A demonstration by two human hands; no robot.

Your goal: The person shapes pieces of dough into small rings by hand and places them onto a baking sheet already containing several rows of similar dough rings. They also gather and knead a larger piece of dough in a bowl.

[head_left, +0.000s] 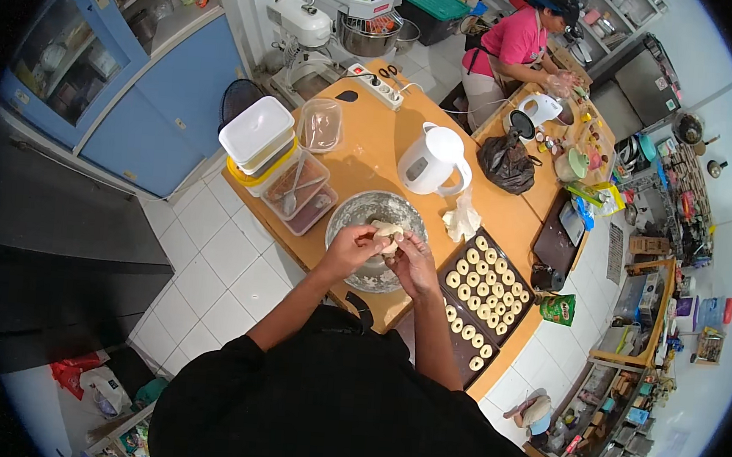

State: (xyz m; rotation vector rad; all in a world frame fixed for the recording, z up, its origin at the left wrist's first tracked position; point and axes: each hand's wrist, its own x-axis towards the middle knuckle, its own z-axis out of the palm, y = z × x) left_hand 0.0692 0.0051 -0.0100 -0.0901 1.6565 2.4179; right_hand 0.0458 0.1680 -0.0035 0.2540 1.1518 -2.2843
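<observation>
Bare tabletop beyond the bowl, stacked tubs blocking left, kettle ahead-right, dark baking trays hemming right

One floured bowl, two mixers

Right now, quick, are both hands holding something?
Left hand: closed, fingertips pinching a piece of pale dough over the metal bowl.
Right hand: closed, fingertips holding the same dough from its right side.
</observation>
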